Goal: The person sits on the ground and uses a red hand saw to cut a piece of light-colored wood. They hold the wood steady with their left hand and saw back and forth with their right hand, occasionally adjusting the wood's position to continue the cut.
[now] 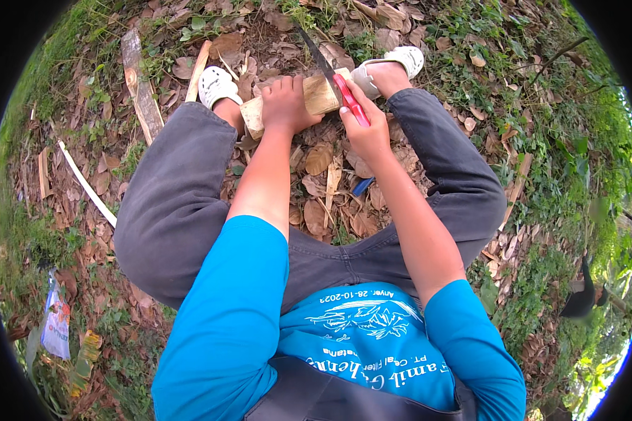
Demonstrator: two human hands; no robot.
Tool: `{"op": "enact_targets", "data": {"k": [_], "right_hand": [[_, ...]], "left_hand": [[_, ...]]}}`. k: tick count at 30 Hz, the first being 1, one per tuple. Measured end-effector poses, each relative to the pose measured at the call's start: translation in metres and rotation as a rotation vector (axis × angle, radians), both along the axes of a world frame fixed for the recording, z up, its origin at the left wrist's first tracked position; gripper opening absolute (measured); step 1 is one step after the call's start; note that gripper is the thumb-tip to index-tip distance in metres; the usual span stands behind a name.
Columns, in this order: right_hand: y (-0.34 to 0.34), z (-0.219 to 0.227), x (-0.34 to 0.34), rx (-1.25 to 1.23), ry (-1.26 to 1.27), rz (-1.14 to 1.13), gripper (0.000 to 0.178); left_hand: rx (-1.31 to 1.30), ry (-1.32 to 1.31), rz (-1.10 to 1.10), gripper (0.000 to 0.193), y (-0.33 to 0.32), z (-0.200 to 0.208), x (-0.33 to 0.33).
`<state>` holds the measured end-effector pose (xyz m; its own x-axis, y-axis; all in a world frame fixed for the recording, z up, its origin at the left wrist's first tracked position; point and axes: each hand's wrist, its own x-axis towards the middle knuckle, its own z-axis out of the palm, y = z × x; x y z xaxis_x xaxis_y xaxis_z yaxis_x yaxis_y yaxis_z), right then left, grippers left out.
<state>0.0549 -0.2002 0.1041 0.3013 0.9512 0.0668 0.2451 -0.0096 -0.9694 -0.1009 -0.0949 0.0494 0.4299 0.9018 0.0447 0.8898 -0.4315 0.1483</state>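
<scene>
Seen from above: squatting on leaf-strewn ground, knees spread in dark grey trousers (pixel 168 203), blue sleeves reaching forward.

Left hand (pixel 286 105) closed over the top of a short pale wood block (pixel 316 95), fingers curled down its far side, pinning it in place between the feet. Block lying roughly level on the dry leaves (pixel 323 210), one cut end facing left, the other end under the knife.

Right hand (pixel 364 126) shut tight around the red handle (pixel 351 99) of a knife (pixel 328 67). Dark blade (pixel 314 50) running up and to the left from the fist, lower part resting against the right end of the block, tip pointing away over the litter.

White sandals on both feet: one (pixel 215 85) just left of the block, the other (pixel 393 64) just right of it, both very near the wood.

Round about: a weathered plank (pixel 139 88) lying well to the left, a thin pale stick (pixel 88 186) further left, a small blue object (pixel 363 186) half hidden among the leaves below the right wrist, crumpled plastic wrappers (pixel 56 319) at the lower left, green weeds (pixel 562 161) along the right side.
</scene>
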Motion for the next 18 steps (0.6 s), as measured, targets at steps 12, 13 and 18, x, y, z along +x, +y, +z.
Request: {"op": "enact_targets", "data": {"k": [12, 13, 18], "right_hand": [[-0.168, 0.151, 0.029, -0.401, 0.085, 0.046, 0.059], [-0.164, 0.154, 0.03, -0.406, 0.081, 0.046, 0.058], [-0.151, 0.152, 0.027, -0.395, 0.073, 0.059, 0.058]], "left_hand": [[0.024, 0.04, 0.014, 0.103, -0.005, -0.007, -0.009], [0.012, 0.041, 0.015, 0.103, -0.002, -0.007, -0.007], [0.009, 0.047, 0.016, 0.103, 0.003, -0.004, -0.005]]}}
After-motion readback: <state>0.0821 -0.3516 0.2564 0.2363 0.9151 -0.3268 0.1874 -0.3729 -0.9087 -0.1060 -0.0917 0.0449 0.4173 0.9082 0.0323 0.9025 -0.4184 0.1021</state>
